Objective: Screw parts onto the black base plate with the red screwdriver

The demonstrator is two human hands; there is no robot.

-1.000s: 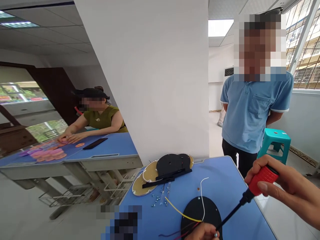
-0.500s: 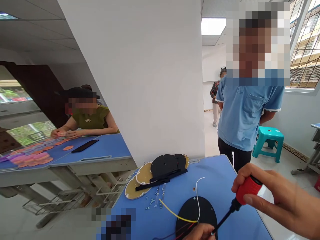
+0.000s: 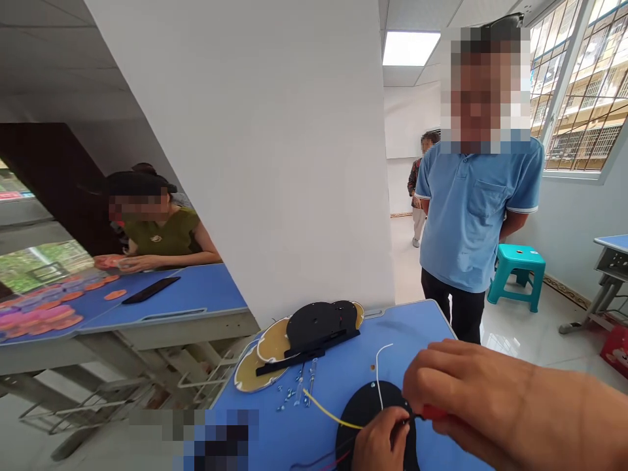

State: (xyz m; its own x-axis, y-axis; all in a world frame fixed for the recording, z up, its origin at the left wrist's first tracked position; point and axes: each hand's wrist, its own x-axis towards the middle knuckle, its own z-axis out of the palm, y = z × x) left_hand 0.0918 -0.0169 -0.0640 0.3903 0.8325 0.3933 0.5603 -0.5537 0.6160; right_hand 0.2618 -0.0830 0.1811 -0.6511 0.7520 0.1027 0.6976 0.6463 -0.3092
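At the bottom of the head view a black round disc (image 3: 360, 409) lies on a blue table (image 3: 412, 333), with a yellow wire (image 3: 326, 412) and a white wire (image 3: 379, 373) running onto it. My left hand (image 3: 380, 439) pinches something small at the disc's near edge. My right hand (image 3: 471, 399) is wrapped round a red-handled screwdriver (image 3: 434, 413), of which only a sliver of handle and a bit of black shaft show. The shaft points toward my left fingers.
Black and yellowish discs (image 3: 299, 330) with a black bar are stacked at the table's far left, small screws (image 3: 289, 396) beside them. A white pillar (image 3: 275, 163) rises behind. A person in a blue shirt (image 3: 473, 216) stands at the far edge; a teal stool (image 3: 517, 275); another seated person (image 3: 157, 229) at a left table.
My right hand has swung left and down over the screwdriver, now hiding most of its red handle. The camera view shifted right, revealing another desk at the right.
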